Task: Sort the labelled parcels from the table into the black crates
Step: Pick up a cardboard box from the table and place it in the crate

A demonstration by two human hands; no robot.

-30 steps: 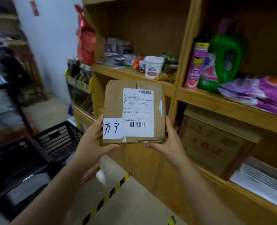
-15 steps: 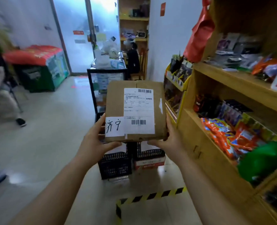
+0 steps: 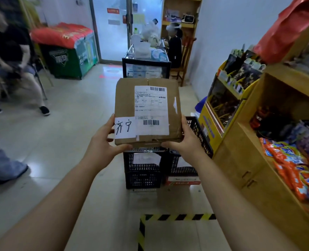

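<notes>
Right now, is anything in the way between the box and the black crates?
Nothing visible. Both hands, left hand and right hand, hold the cardboard parcel in open air just above the black crates on the floor.

We note that the parcel (image 3: 147, 113) hides the tops of the black crates (image 3: 142, 171) and the fingers of both hands behind it, the small print on its shipping label (image 3: 151, 109) is too fine to read, and the seated person (image 3: 8, 57) at left is blurred and cut off.
</notes>
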